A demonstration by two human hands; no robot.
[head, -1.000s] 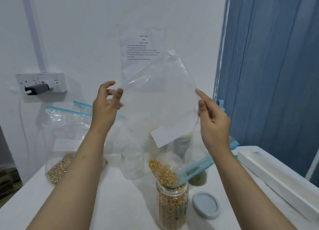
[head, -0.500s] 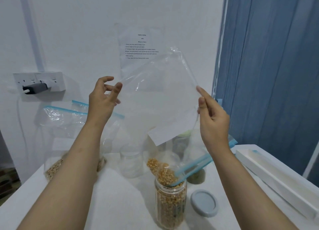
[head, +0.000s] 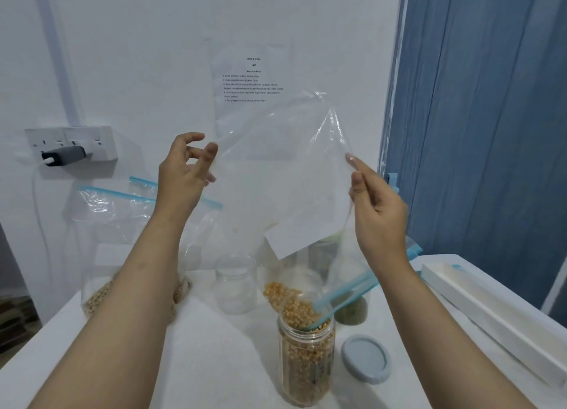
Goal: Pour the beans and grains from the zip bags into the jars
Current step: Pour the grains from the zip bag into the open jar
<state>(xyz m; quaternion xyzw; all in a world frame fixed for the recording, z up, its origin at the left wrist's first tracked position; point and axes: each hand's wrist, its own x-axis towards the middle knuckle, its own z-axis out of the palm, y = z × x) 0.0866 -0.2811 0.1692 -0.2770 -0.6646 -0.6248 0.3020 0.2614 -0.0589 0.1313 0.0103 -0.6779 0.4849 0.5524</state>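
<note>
Hands [head: 184, 178] [head: 379, 206] pinching upturned zip bag [head: 285, 187], corn (yellow) into jar [head: 306, 359]

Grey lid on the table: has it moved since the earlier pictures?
No. The grey lid lies right of the corn jar, just as before; its small shift in frame matches the jar's, so the camera moved.

Both arms raised forward, forearms angled up and inward. Left hand [head: 184, 175] up at chest height, fingers curled, thumb and fingertips pinching together. Right hand [head: 379, 207] level with it, index finger extended up, thumb pressed alongside in a pinch.
</note>
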